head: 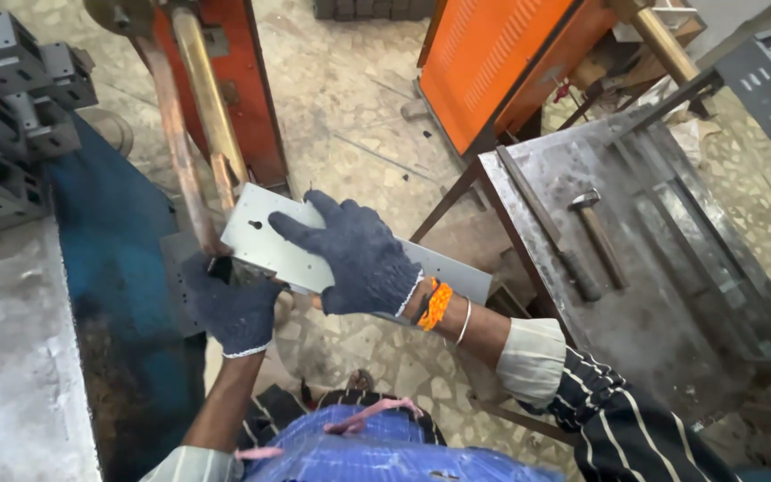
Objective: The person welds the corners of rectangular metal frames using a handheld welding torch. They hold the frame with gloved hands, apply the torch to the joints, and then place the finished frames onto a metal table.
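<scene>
A flat grey sheet-metal plate (265, 228) with small holes is held between the copper arms (191, 134) of an orange-red spot-welding machine (243, 80). My right hand (354, 254), in a dark knit glove, lies on top of the plate with its fingers spread toward the machine. My left hand (229, 308), also gloved, grips the plate's near left edge from below, close to the lower copper arm. An orange band and a thin bracelet sit on my right wrist.
A steel table (671, 295) at the right carries a hammer (595, 232) and a long metal bar (546, 228). Several grey metal brackets (11, 107) are stacked at the upper left. A worn blue-sided bench (20, 357) runs along the left. An orange cabinet (501, 54) stands behind.
</scene>
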